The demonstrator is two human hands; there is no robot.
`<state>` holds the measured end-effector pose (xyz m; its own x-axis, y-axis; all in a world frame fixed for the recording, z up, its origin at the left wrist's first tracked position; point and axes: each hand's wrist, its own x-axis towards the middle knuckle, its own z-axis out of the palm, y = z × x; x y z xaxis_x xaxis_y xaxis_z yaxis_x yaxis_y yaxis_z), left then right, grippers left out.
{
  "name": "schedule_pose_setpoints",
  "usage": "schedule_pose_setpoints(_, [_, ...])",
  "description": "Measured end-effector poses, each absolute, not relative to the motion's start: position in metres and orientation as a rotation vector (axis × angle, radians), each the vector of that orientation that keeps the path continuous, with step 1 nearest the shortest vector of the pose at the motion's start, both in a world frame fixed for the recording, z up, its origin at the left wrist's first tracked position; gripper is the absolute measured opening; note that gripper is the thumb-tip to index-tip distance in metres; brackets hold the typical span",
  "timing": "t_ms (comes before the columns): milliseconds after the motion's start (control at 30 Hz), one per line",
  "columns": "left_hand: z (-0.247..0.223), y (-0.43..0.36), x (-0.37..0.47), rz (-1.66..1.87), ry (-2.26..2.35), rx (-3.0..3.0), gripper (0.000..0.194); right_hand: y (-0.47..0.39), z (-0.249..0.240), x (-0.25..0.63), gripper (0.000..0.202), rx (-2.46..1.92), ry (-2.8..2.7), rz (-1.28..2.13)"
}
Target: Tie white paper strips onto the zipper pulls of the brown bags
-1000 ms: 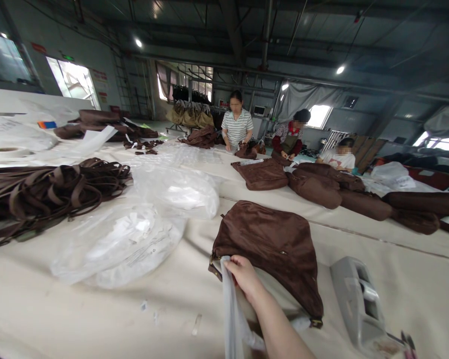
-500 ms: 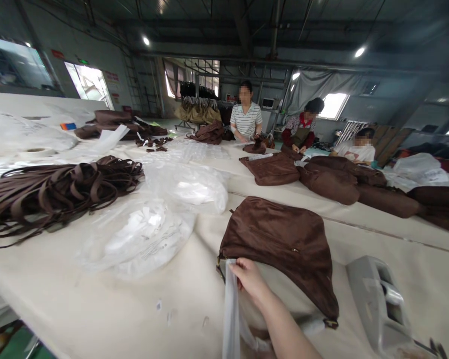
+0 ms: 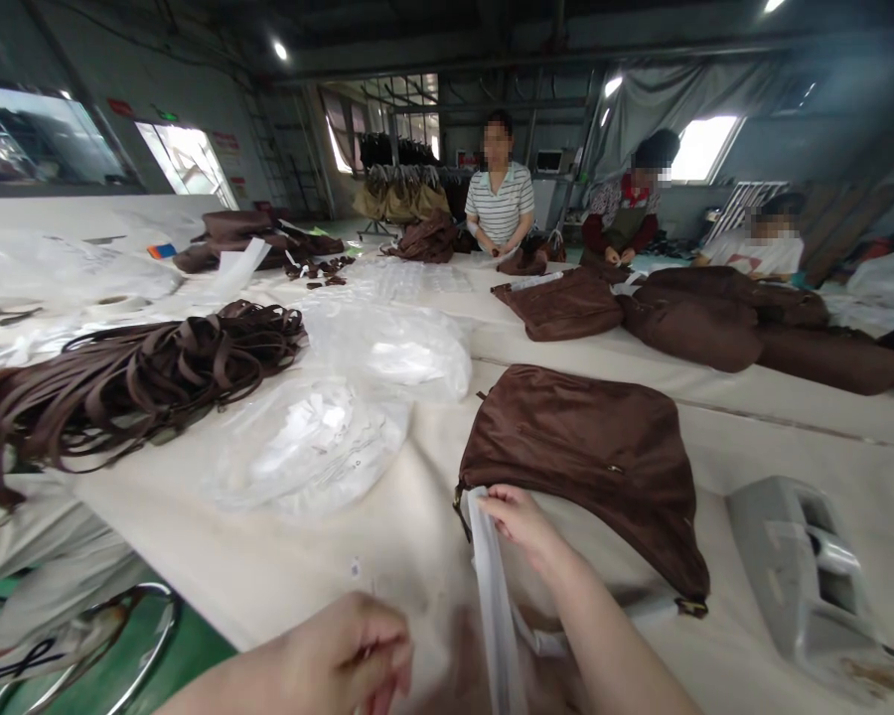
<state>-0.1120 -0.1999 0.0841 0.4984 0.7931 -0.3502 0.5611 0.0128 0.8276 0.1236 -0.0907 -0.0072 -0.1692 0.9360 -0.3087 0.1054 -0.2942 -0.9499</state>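
A dark brown handbag (image 3: 581, 447) lies flat on the table in front of me, with a metal ring at each lower corner. My right hand (image 3: 521, 521) pinches the top of a long white wrapping strip (image 3: 494, 606) beside the bag's left ring. The strip hangs down toward me and loops to the right, where a white-wrapped end meets the bag's right corner. Low in the middle, my left hand (image 3: 358, 650) hovers apart from the bag with its fingers curled together. Whether anything is inside those fingers is hidden.
A grey tape dispenser (image 3: 805, 586) stands right of the bag. To the left lie clear plastic bags (image 3: 305, 447) and a heap of brown straps (image 3: 164, 372). More brown bags (image 3: 715, 318) line the table's far side, where several people (image 3: 499, 199) work.
My left hand has come into view from the bottom. The right hand keeps its pinch on the white strip. The whole scene has shifted slightly right as the camera turned.
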Motion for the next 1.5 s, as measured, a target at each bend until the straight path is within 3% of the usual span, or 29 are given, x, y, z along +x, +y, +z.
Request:
schedule_pose_setpoints(200, [0.056, -0.105, -0.049, 0.533, 1.374, 1.903, 0.040, -0.096, -0.006, 0.128, 0.038, -1.133, -0.933, 1.674])
schedule_pose_setpoints(367, [0.033, -0.076, -0.026, 0.284, 1.567, 2.004, 0.038, -0.094, -0.016, 0.118, 0.034, -1.246, -1.002, 1.647])
schedule_pose_setpoints(467, [0.023, -0.070, -0.028, 0.234, 1.603, 1.961, 0.042, -0.091, -0.020, 0.111, 0.030, -1.400, -1.119, 1.646])
schedule_pose_setpoints(700, [0.004, -0.072, -0.036, 0.376, 1.610, 1.908, 0.020, -0.087, -0.025, 0.108, 0.016, -1.497, -1.159, 1.681])
schedule_pose_setpoints(1100, [0.012, -0.073, -0.026, 0.355, 1.744, 2.000, 0.026, -0.080, -0.024, 0.108, 0.027, -1.571, -1.190, 1.523])
schedule_pose_setpoints(1500, [0.008, -0.075, -0.031, 0.442, 1.625, 1.897, 0.030, -0.081, -0.025, 0.113, 0.022, -1.548, -1.185, 1.453])
